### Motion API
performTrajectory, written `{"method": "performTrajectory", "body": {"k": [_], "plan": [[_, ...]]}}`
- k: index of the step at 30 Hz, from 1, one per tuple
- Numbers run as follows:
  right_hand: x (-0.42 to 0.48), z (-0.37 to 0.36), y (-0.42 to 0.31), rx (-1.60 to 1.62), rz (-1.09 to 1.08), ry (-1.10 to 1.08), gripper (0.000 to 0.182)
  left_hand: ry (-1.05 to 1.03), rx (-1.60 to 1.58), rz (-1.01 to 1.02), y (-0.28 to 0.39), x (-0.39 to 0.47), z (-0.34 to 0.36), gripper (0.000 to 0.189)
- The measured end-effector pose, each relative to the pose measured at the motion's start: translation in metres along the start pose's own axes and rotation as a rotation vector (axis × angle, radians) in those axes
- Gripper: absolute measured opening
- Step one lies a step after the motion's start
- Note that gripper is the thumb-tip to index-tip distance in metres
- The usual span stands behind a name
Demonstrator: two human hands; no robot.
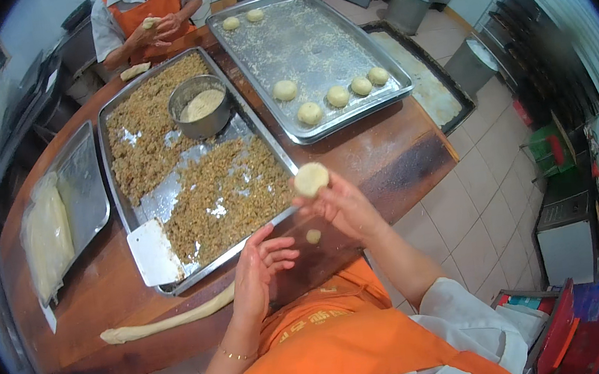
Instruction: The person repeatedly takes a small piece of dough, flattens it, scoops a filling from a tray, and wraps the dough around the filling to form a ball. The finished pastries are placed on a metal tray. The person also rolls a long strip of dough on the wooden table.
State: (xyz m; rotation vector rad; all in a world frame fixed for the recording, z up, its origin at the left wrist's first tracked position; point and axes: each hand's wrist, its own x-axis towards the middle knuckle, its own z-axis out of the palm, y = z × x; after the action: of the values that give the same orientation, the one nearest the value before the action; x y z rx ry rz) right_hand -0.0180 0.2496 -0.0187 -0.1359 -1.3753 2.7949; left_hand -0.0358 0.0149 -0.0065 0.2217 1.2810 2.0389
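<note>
My right hand [347, 204] holds a flattened round of pale dough [311, 179] up in its fingers, just past the near right corner of a metal tray [275, 220]. Crumbly brown filling [223, 195] covers much of that tray. Nothing is in my left hand [264, 266], whose fingers are spread above the table's near edge. Behind its wrist runs a long rope of dough [165, 323]. A small lump of dough [313, 236] lies on the wood between my hands.
A steel bowl [200, 122] of pale crumbs and a white scraper [155, 253] rest in the filling tray. Another tray [311, 47] bears several dough balls. Bagged dough [50, 232] sits on a tray at left. Across the wooden table [386, 171], a co-worker [148, 27] handles dough.
</note>
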Motion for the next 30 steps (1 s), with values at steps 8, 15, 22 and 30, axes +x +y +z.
{"method": "performTrajectory", "body": {"k": [8,15,22,30], "plan": [[0.096,-0.061,-0.087,-0.287,-0.158,0.227,0.040,0.160,0.002,0.039,-0.001,-0.004,-0.005,0.050],[0.181,-0.090,-0.098,-1.587,-0.573,0.289,0.043,0.182,-0.010,0.039,0.003,-0.001,-0.014,0.047],[0.214,-0.110,-0.089,-1.771,-0.297,0.225,0.042,0.212,0.010,0.060,0.009,0.000,-0.028,0.053],[0.220,-0.130,-0.101,-1.868,-0.454,0.199,0.040,0.150,0.040,0.098,0.007,0.006,-0.033,0.053]]}}
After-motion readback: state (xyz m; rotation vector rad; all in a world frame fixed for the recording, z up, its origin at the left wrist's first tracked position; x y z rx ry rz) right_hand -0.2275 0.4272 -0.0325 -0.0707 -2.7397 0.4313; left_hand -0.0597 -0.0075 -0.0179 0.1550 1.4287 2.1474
